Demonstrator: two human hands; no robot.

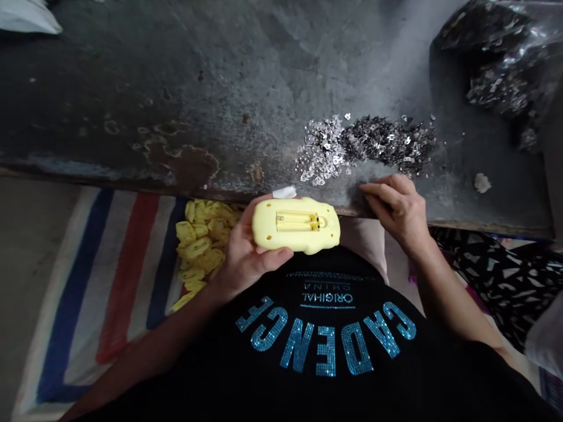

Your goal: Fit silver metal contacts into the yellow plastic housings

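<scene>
My left hand (pixel 244 252) is wrapped round a yellow plastic toy-car-shaped casing (pixel 259 225), held level in front of the table's edge. The casing's open battery compartment (pixel 295 221) faces up, with a metal contact at its left end and a dark bit at its right. Something white, like tape (pixel 284 192), shows at my left fingertips behind it. My right hand (pixel 398 208) rests at the table's edge with thumb and fingers pinched together; whatever is between them is hidden. Just beyond it lies a spread pile of small metal contact plates (pixel 378 140), lighter ones to the left, darker ones to the right.
The dark metal table (pixel 246 76) has worn, rusty patches at its front edge. A clear plastic bag of metal pieces (pixel 501 88) sits at the right, near a small whitish lump (pixel 482 183). Below left, several yellow parts (pixel 200 240) lie on a striped woven sack (pixel 127 264).
</scene>
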